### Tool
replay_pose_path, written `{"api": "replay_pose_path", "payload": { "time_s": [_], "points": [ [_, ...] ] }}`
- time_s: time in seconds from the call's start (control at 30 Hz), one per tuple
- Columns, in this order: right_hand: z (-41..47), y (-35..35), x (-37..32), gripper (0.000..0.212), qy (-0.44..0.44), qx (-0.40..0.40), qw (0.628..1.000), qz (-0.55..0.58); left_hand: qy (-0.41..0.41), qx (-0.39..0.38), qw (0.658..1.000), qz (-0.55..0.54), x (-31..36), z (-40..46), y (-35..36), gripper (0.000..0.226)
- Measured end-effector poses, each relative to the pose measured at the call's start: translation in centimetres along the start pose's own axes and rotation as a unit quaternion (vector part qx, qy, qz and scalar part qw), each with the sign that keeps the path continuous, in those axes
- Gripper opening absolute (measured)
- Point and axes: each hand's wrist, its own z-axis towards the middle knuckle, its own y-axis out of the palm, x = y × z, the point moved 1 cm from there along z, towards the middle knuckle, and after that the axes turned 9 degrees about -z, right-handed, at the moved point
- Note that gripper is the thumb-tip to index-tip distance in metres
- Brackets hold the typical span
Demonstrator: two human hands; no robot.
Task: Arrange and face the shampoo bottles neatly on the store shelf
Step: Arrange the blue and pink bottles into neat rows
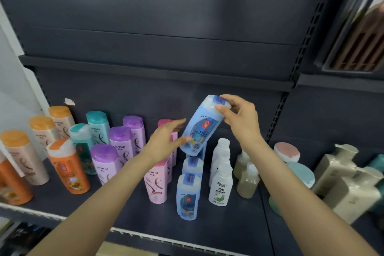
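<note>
A light blue shampoo bottle (202,125) hangs tilted in the air above the shelf (228,224), cap up and to the right. My right hand (239,118) grips its cap end with thumb and fingers. My left hand (168,139) touches the bottle's lower end with straight fingers. Below it two more blue bottles (188,195) stand in a row front to back, and a third is partly hidden behind the lifted one. Pink bottles (158,183) stand just left of that row, partly covered by my left forearm.
Purple bottles (120,145), teal bottles (89,137) and orange bottles (66,168) stand to the left. White bottles (220,183), small beige bottles (248,181) and square cream bottles (349,193) stand to the right. An upper shelf lip (155,70) runs overhead.
</note>
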Motion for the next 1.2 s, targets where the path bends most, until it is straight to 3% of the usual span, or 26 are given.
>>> {"api": "replay_pose_path", "payload": {
  "time_s": [0.1, 0.2, 0.37, 0.5, 0.57, 0.73, 0.83, 0.93, 1.07, 1.2],
  "points": [
    [-0.3, -0.8, -0.3, 0.019, 0.045, -0.016, 0.993, 0.105, -0.011, -0.020, 0.996, -0.085, 0.8, 0.3, 0.5, 0.042],
    [-0.6, -1.5, 0.0, 0.024, 0.071, -0.034, 0.985, 0.154, -0.001, -0.002, 0.995, -0.097, 1.2, 0.1, 0.4, 0.028],
    [-0.8, -1.4, 0.8, 0.035, 0.149, -0.091, 0.970, 0.171, 0.054, 0.094, 0.990, 0.087, 2.0, -0.6, 0.2, 0.034],
    [-1.0, -0.7, 0.9, 0.040, 0.174, -0.045, 0.971, 0.156, 0.141, 0.147, 0.940, 0.274, 2.7, -1.3, 0.5, 0.038],
    [-1.0, -0.5, 0.7, 0.037, 0.179, -0.036, 0.965, 0.191, 0.165, 0.150, 0.925, 0.308, 2.8, -1.5, 0.5, 0.041],
    [-1.4, -0.7, 1.3, 0.033, 0.168, -0.023, 0.954, 0.248, 0.067, 0.028, 0.990, 0.120, 2.2, -1.0, -0.5, 0.057],
    [-1.7, -1.0, 1.9, 0.032, 0.171, -0.037, 0.945, 0.277, 0.031, -0.007, 0.999, 0.032, 1.0, -1.0, -1.2, 0.069],
    [-1.8, -1.1, 2.3, 0.033, 0.150, -0.072, 0.938, 0.304, 0.014, -0.033, 0.999, 0.029, 0.8, -1.1, -1.6, 0.079],
    [-1.8, -2.0, 2.7, 0.049, 0.090, -0.175, 0.922, 0.335, 0.066, 0.019, 0.993, 0.101, 1.3, -1.7, -1.8, 0.077],
    [-2.0, -2.3, 3.2, 0.057, 0.048, -0.204, 0.947, 0.241, 0.113, 0.120, 0.978, 0.126, 0.7, -2.2, -2.2, 0.074]
  ]
}}
